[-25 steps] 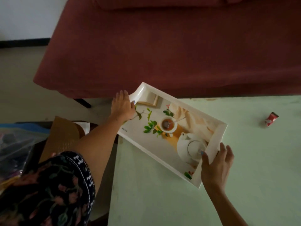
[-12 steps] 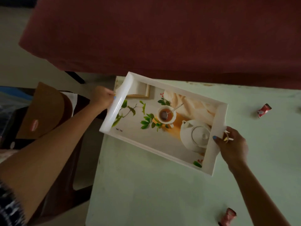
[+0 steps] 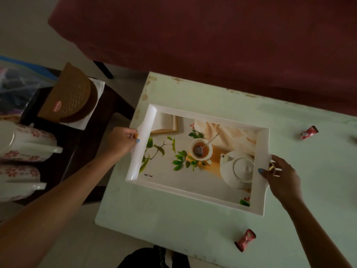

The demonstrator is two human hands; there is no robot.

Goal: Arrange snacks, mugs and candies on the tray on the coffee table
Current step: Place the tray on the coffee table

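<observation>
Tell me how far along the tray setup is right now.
Early stage. Done: the tray lies on the coffee table. In hand: the left hand and right hand grip its two short ends. Left: nothing is loaded yet; two wrapped candies lie loose on the table, and the mugs and snack box sit on the side table.

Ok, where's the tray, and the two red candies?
tray (image 3: 193,188): head view, bare pale patch of its printed floor.
far candy (image 3: 309,132): head view, middle of the red wrapper, right of the tray.
near candy (image 3: 245,239): head view, pinched middle of the wrapper, near the table's front edge.
</observation>
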